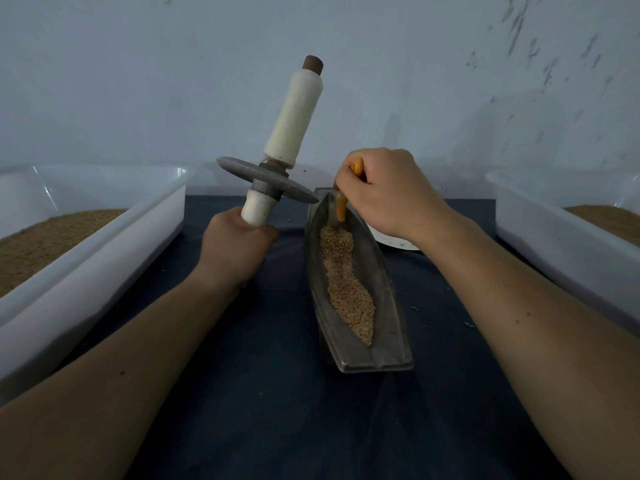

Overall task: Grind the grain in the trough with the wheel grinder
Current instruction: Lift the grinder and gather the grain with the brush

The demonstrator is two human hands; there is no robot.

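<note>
Grey metal forms the boat-shaped trough (388, 306), which lies on a dark blue cloth (277, 393) with one narrow end pointing away from the person. A strip of tan grain (349, 292) runs along its bottom, from a little short of the far end nearly to the near end. The right hand (384, 192) is over the trough's far end, fingers curled round a small orange tool (341, 209) whose lower end points down into the trough just beyond the grain; what kind of tool it is cannot be told. The left hand (239, 244) is left of the trough, clenched round the lower white handle of the wheel grinder (273, 178). It holds the grinder tilted, off the cloth, with the grey wheel (235, 169) in the air beside the trough's far end. Behind the trough, under the right wrist, part of a white plate (394, 242) shows. A white tub (114, 251) holding brown grainy stuff stands left of the trough, and a second tub (554, 244) stands to its right.
</note>
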